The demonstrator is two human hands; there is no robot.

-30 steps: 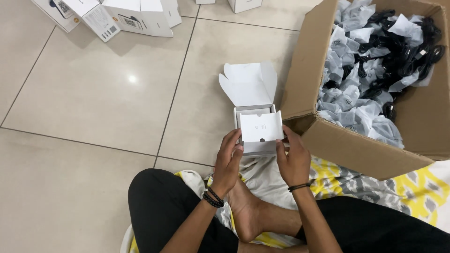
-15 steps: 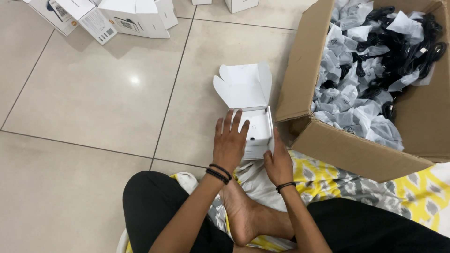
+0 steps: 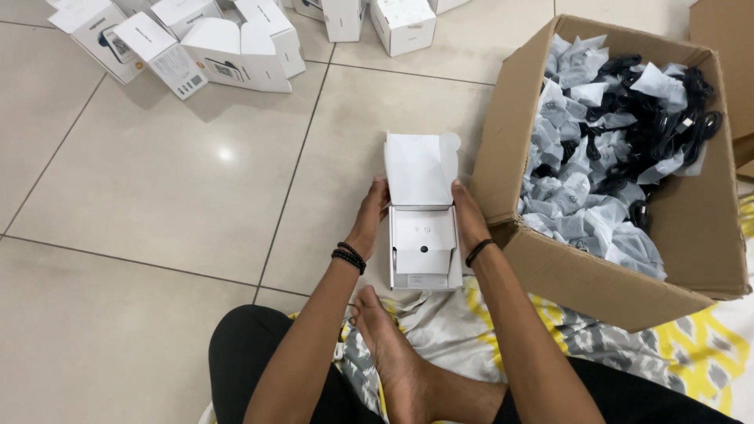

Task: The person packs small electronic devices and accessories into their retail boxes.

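Holding: both hands grip a small white box (image 3: 424,247), lid flap up.
Left hand (image 3: 371,220): fingers wrapped on its left side.
Right hand (image 3: 469,216): fingers clasping the right side, cardboard carton (image 3: 550,267) just beyond.

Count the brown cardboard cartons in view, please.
2. One large open carton sits on the floor right of the right hand, full of bagged black cables. A second carton shows partly at the top right corner; more may lie out of frame.

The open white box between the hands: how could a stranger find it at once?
Start at the large cardboard carton of bagged black cables on the tiled floor. Just beside its near corner, the small white box sits between left hand and right hand. Only its lid flap stands open.
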